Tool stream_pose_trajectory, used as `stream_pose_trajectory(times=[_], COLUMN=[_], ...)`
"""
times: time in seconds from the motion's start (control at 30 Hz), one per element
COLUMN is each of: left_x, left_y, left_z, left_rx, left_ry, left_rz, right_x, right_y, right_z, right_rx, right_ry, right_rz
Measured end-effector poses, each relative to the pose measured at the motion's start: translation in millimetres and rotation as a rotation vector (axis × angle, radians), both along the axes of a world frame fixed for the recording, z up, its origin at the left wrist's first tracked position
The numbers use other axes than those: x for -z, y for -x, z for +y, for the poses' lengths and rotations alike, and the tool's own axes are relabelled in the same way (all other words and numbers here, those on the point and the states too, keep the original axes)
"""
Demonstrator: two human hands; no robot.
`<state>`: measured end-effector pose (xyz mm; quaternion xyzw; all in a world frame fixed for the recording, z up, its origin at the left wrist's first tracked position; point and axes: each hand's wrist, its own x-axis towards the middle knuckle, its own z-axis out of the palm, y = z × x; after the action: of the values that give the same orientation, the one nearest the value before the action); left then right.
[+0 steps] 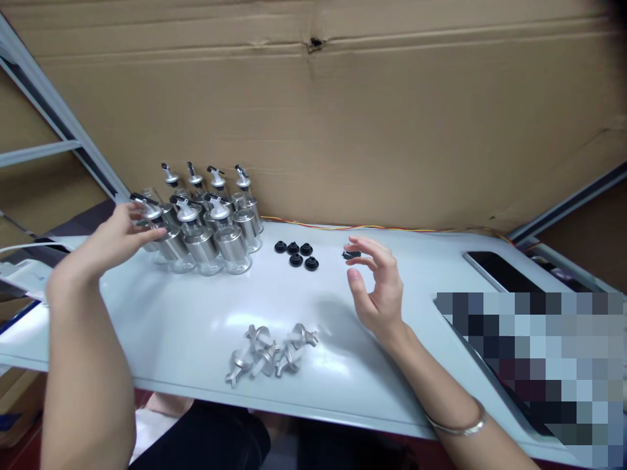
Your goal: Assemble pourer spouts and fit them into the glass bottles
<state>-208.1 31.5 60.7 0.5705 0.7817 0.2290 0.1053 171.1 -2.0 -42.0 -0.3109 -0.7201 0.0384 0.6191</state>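
My left hand [115, 238] is at the front left glass bottle [171, 245], beside its pourer spout [148, 207]. Its thumb stretches across the bottle's neck, and its fingers are apart; whether they touch the bottle is unclear. Over the table's right half, my right hand [379, 290] hovers with curved, parted fingers and nothing visible in them. Small black pieces [351, 254] lie just behind its fingertips, partly covered. Several black stoppers [295, 260] sit left of that hand. Nearer the front edge lies a group of silver pourer spouts [267, 352] with clear plastic parts.
Several glass bottles with metal sleeves [235, 245] crowd the back left, many with spouts fitted. A cardboard wall [343, 130] closes the table's [196, 352] rear, with thin wires [337, 227] along it. At right lies a dark phone [499, 267] near a blurred-out area.
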Motion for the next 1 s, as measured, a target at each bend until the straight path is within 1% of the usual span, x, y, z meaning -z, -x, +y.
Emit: stream_pose_trajectory(times=[0.07, 0.1, 0.13, 0.17, 0.2, 0.23, 0.27, 0.3, 0.33, 0.37, 0.4, 0.43, 0.47, 0.53, 0.6, 0.67, 0.73, 0.83, 0.93, 1.0], left_x=[-13.5, -19.9, -25.0, -28.0, -28.4, -26.1, -21.0, -13.7, -4.9, 4.6, 14.1, 23.0, 31.0, 44.8, 56.8, 68.1, 78.2, 87.8, 91.5, 93.0], left_y=[-4.0, -9.4, -17.5, -28.5, -42.1, -57.9, -75.0, -92.8, -110.3, -126.6, -141.0, -153.0, -162.3, -172.9, -175.5, -174.7, -173.8, -174.1, -175.1, -175.8], left_z=[-12.8, -19.7, -26.1, -31.7, -36.1, -39.0, -40.4, -40.6, -39.6, -37.9, -35.6, -33.0, -30.2, -24.2, -17.9, -12.0, -7.3, -3.4, -2.4, -3.0], left_rx=[-0.065, -0.070, -0.031, 0.021, 0.153, 0.324, 0.532, 0.708, 0.838, 0.938, 1.018, 1.067, 1.095, 1.143, 1.211, 1.277, 1.301, 1.288, 1.269, 1.254], left_ry=[0.073, 0.096, 0.070, 0.031, 0.013, 0.022, 0.094, 0.196, 0.306, 0.413, 0.495, 0.556, 0.604, 0.635, 0.666, 0.709, 0.736, 0.746, 0.747, 0.738], left_rz=[0.258, 0.357, 0.422, 0.433, 0.394, 0.310, 0.206, 0.128, 0.089, 0.073, 0.066, 0.065, 0.071, 0.050, -0.036, -0.164, -0.268, -0.327, -0.377, -0.446], right_x=[-1.1, -2.1, -3.3, -4.8, -6.6, -8.5, -10.4, -12.1, -13.4, -14.2, -14.5, -14.1, -13.2, -10.3, -7.4, -5.4, -4.6, -4.3, -4.1, -4.5], right_y=[-0.4, -0.8, -1.2, -1.6, -1.9, -2.1, -2.1, -2.0, -1.7, -1.3, -0.9, -0.3, 0.3, 1.3, 1.9, 2.1, 2.0, 2.6, 3.5, 3.7], right_z=[-1.0, -1.8, -2.7, -3.7, -4.8, -5.9, -6.9, -7.8, -8.5, -9.0, -9.4, -9.7, -9.9, -10.4, -11.1, -11.7, -12.2, -13.0, -14.3, -14.7], right_rx=[-0.002, -0.024, -0.065, -0.124, -0.193, -0.261, -0.322, -0.370, -0.408, -0.436, -0.453, -0.465, -0.469, -0.470, -0.471, -0.473, -0.471, -0.460, -0.438, -0.433], right_ry=[0.021, 0.059, 0.127, 0.227, 0.350, 0.484, 0.615, 0.733, 0.827, 0.900, 0.953, 0.988, 1.009, 1.028, 1.025, 1.010, 0.993, 0.958, 0.928, 0.928], right_rz=[-0.049, -0.088, -0.137, -0.199, -0.271, -0.347, -0.422, -0.489, -0.546, -0.590, -0.621, -0.645, -0.663, -0.698, -0.737, -0.766, -0.776, -0.770, -0.764, -0.750])
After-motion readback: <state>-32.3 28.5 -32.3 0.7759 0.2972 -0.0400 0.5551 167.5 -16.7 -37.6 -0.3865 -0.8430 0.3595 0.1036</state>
